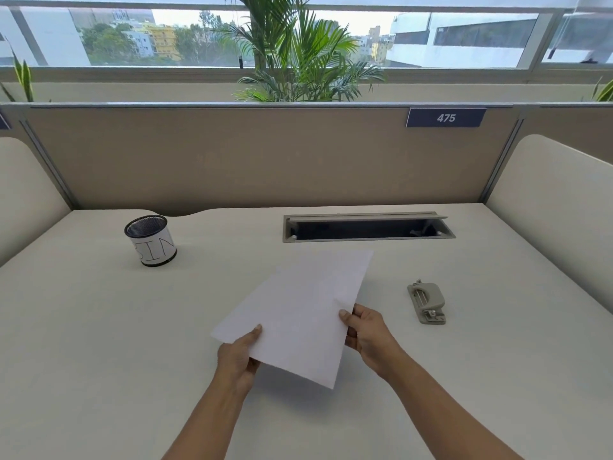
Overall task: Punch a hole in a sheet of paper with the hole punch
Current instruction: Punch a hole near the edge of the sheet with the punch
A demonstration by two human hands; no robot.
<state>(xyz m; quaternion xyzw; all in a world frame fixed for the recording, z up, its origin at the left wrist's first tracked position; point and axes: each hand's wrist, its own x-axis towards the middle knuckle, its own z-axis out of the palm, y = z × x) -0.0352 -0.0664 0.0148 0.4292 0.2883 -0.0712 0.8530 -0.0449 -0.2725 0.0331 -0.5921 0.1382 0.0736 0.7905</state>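
Both hands' grip on paper (298, 313); hole punch (426, 302) right, mesh cup (151, 240) far-left.

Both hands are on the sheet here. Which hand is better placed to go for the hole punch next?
Probably the right. The right hand grips the paper at its right edge, and the hole punch lies untouched on the desk just beyond it. The left hand would have to cross the sheet.
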